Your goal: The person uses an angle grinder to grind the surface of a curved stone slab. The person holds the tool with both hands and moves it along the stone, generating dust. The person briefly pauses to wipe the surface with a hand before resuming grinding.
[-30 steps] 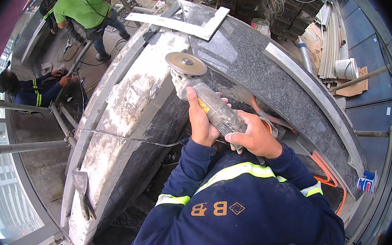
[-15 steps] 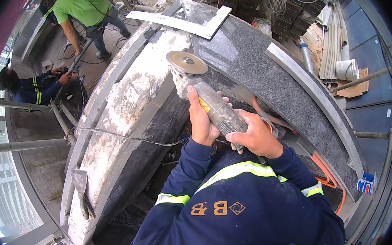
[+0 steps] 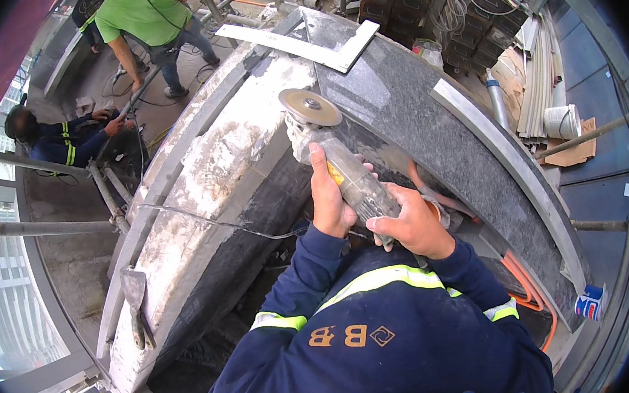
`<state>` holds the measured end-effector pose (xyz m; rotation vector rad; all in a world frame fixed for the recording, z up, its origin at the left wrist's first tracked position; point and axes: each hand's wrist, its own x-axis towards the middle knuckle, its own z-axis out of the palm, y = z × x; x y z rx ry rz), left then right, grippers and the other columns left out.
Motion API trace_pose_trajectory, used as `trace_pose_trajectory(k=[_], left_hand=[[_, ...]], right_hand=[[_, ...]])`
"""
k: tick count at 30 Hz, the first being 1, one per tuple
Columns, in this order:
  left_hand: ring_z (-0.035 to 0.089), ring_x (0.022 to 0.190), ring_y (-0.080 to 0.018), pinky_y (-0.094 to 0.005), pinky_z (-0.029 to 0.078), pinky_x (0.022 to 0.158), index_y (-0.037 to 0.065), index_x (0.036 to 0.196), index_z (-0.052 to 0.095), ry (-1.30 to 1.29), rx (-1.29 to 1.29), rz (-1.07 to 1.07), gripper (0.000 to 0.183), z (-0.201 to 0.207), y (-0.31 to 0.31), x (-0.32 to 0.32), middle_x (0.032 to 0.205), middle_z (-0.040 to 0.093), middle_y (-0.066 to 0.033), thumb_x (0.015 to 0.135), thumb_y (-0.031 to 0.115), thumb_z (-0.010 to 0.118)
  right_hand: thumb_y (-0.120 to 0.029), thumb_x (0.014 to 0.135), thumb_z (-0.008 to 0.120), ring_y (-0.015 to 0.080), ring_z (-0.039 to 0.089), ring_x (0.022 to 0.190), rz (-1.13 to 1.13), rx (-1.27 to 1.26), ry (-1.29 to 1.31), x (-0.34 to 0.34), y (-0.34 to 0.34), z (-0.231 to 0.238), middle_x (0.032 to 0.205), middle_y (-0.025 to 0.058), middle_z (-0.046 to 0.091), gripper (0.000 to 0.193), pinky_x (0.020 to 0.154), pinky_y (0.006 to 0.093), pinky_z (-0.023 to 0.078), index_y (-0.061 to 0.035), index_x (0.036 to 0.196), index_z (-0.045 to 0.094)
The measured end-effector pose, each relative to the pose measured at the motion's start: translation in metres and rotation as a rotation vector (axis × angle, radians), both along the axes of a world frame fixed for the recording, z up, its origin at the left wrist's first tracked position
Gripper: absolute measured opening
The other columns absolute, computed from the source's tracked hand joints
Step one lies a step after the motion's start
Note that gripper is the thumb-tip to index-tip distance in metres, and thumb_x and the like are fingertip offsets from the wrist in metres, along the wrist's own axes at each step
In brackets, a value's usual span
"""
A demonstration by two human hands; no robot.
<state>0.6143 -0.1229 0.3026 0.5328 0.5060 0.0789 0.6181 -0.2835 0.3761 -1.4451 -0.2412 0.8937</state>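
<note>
An angle grinder (image 3: 354, 174), dusty and grey with a yellow patch, is held tilted in front of me by both hands. My left hand (image 3: 331, 199) wraps round its body just below the head, thumb lying along the casing. Round the rear end of the tool my right hand (image 3: 417, 221) is closed. The round cutting disc (image 3: 310, 107) faces up, unguarded on the side I see; whether it spins I cannot tell. Behind the disc lies the corner where the dusty pale ledge (image 3: 213, 161) meets the dark speckled granite slab (image 3: 429, 132). A white L-shaped square (image 3: 300, 46) rests across that corner.
A trowel (image 3: 136, 301) lies on the left ledge, with a cable (image 3: 218, 221) crossing it. Orange hoses (image 3: 528, 293) run at the right, near a blue-and-white can (image 3: 590, 302). Two people (image 3: 146, 19) (image 3: 70, 140) work beyond scaffold pipes. A white bucket (image 3: 561, 122) stands far right.
My view has shifted slightly, so the surroundings sit a little lower and further right. Both hands keep their grip on the angle grinder, which has barely moved.
</note>
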Motion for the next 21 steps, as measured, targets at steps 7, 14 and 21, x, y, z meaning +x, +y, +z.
trace_pose_trajectory(k=[7,14,21], left_hand=[[0.069,0.078,-0.0302,-0.0454,0.062,0.071,-0.004,0.112,0.059,0.005,-0.063,0.041,0.087,0.006,-0.001,-0.015,0.088,0.066,-0.0191,0.095,0.081,0.046],[0.070,0.078,-0.0301,-0.0430,0.062,0.074,-0.002,0.111,0.059,-0.010,-0.016,0.065,0.090,0.007,-0.001,-0.017,0.089,0.066,-0.0168,0.092,0.084,0.046],[0.071,0.080,-0.0288,-0.0422,0.062,0.075,-0.005,0.113,0.059,-0.117,-0.050,0.083,0.064,-0.007,-0.008,-0.037,0.093,0.069,-0.0187,0.099,0.057,0.063]], right_hand=[[-0.010,0.088,0.075,0.0096,0.062,0.061,0.059,0.001,-0.085,-0.005,-0.004,-0.002,0.081,0.0056,0.066,0.048,0.054,0.0244,0.050,0.0067,0.128,0.054],[-0.009,0.088,0.075,0.0094,0.062,0.065,0.077,0.018,-0.093,-0.010,-0.005,0.004,0.083,0.0052,0.066,0.047,0.058,0.0253,0.050,0.0055,0.128,0.054],[-0.011,0.088,0.076,0.0095,0.063,0.067,0.103,0.061,-0.130,-0.019,-0.015,-0.007,0.083,0.0041,0.066,0.043,0.061,0.0261,0.051,0.0040,0.123,0.056]])
